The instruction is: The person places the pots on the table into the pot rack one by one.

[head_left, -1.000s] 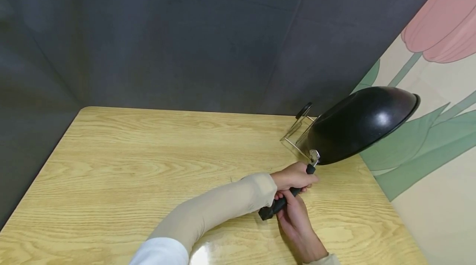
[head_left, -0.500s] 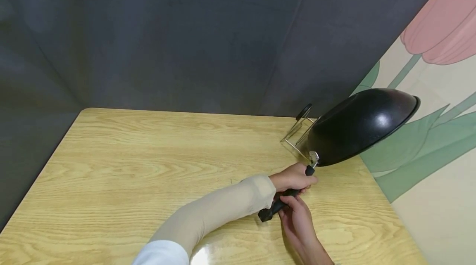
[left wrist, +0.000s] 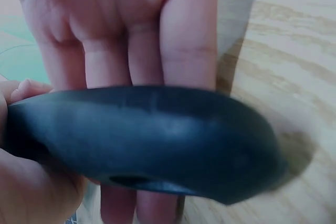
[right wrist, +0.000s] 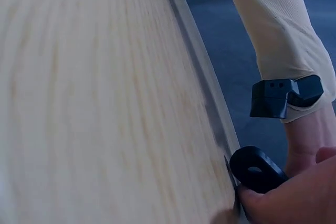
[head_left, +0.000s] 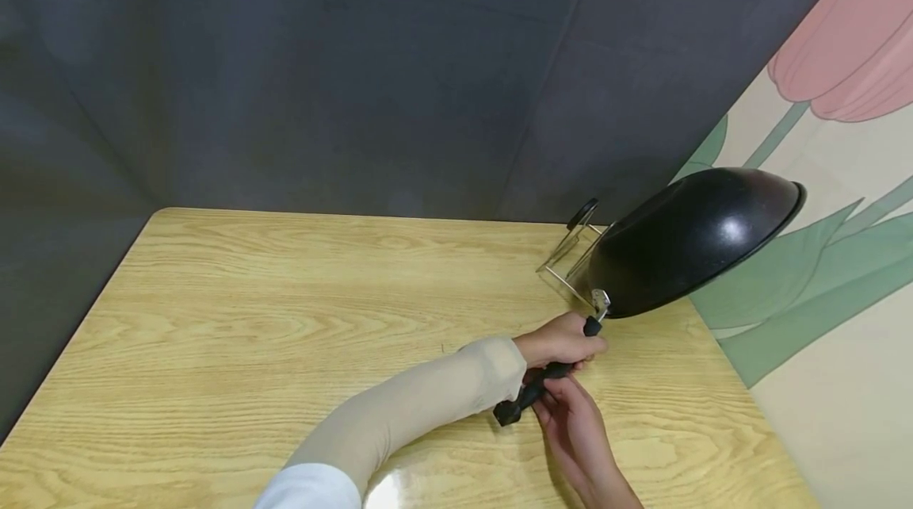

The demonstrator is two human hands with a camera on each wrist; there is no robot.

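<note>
A black wok stands tilted on its side at the back right, its round bottom facing me. Around the upper part of its black handle, near the metal joint, my left hand keeps a grip. My right hand is at the lower part of the handle, thumb tip right at its edge. In the left wrist view, the right hand's straight fingers run behind the handle. The handle's end with its hanging hole shows in the right wrist view.
A metal wire rack with a black end piece stands beside the wok on the wooden table. A dark curtain hangs behind, and a flower-patterned wall closes the right side.
My right hand has slid slightly right and its thumb has drawn back off the top of the handle. The left hand and wok have hardly moved.
</note>
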